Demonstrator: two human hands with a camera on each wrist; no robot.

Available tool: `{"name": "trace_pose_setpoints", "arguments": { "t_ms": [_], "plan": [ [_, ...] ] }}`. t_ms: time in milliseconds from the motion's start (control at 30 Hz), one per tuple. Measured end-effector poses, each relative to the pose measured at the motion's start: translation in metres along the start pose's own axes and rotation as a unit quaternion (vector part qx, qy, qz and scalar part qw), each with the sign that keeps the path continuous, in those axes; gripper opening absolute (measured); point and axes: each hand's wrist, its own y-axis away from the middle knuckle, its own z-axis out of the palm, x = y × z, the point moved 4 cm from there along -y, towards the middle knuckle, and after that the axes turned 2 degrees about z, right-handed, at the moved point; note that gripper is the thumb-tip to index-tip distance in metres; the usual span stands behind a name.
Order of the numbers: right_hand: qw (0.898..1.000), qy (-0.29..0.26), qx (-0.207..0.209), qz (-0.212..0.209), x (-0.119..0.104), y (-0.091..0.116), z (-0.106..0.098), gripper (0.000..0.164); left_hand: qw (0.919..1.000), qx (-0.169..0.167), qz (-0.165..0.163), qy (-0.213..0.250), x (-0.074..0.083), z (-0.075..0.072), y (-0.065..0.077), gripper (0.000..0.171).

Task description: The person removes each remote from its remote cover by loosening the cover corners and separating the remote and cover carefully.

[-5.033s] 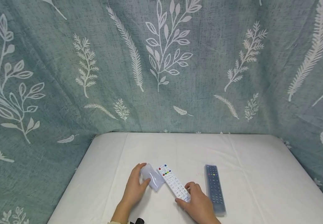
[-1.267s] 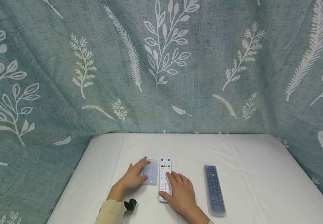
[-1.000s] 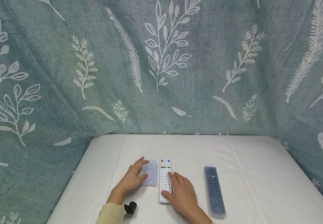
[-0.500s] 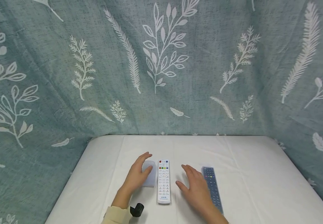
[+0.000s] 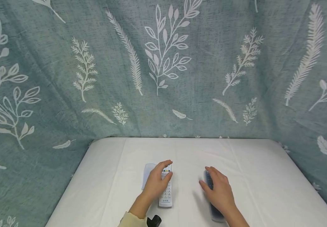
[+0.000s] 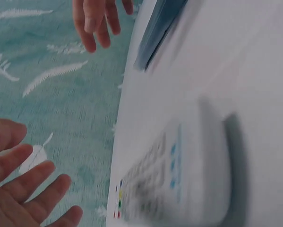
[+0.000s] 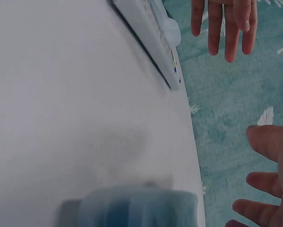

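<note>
My left hand hovers over the white remote control, partly covering its middle and upper keys. Its fingers spread loosely in the left wrist view, with the remote standing apart from them. Left of that remote, half hidden behind the hand, lies a pale, flat translucent sleeve. Farther right, my right hand is above the dark remote control in its clear bluish cover. Nothing sits between the parted fingers of the right hand; the covered remote appears blurred near the bottom of the right wrist view.
A white cloth covers the table, whose far edge meets a green leaf-patterned curtain. A black strap piece shows at the left wrist beside a cream sleeve.
My right hand has left the white remote and moved right over the dark one. My left hand has shifted right from the sleeve to above the white remote, which was straightened earlier.
</note>
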Motion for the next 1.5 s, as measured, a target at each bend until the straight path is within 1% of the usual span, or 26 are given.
{"name": "trace_pose_setpoints", "arguments": {
  "t_ms": [133,233,333,433,567,667,767,867,967,1067,1300,1500],
  "plan": [
    [0.999,0.011,-0.017,0.027,0.013,0.002,0.001,0.063,0.9999,-0.004,-0.007,-0.007,0.005,0.016,0.002,0.042],
    [0.998,0.022,-0.029,0.047,0.021,0.005,0.002,0.063,0.9998,-0.01,-0.002,-0.014,0.009,0.028,0.006,0.042],
    [0.996,0.035,-0.036,0.067,0.027,0.007,0.004,0.064,0.9997,-0.02,0.002,-0.013,0.011,0.038,0.01,0.041],
    [0.995,0.045,-0.036,0.087,0.034,0.009,0.006,0.065,0.9996,-0.027,0.0,0.012,0.013,0.049,0.011,0.04],
    [0.992,0.053,-0.035,0.113,0.042,0.008,0.007,0.065,0.9973,-0.028,-0.02,0.065,0.014,0.062,0.011,0.038],
    [0.99,0.056,-0.04,0.126,0.048,0.007,0.007,0.065,0.9951,-0.033,-0.039,0.085,0.014,0.073,0.01,0.038],
    [0.988,0.057,-0.053,0.133,0.053,0.006,0.008,0.063,0.9927,-0.05,-0.058,0.094,0.015,0.083,0.011,0.041],
    [0.987,0.059,-0.065,0.137,0.054,0.006,0.01,0.062,0.9927,-0.054,-0.077,0.075,0.016,0.092,0.012,0.043],
    [0.986,0.062,-0.069,0.136,0.054,0.006,0.01,0.062,0.9941,-0.042,-0.095,0.032,0.017,0.101,0.013,0.043],
    [0.987,0.063,-0.067,0.135,0.054,0.006,0.01,0.062,0.9936,-0.043,-0.104,-0.008,0.02,0.11,0.012,0.045],
    [0.986,0.051,-0.07,0.143,0.056,0.009,0.007,0.059,0.991,-0.074,-0.088,-0.068,0.028,0.127,0.012,0.052],
    [0.987,0.036,-0.07,0.141,0.059,0.011,0.007,0.055,0.9885,-0.086,-0.078,-0.097,0.032,0.135,0.012,0.056]
  ]
}}
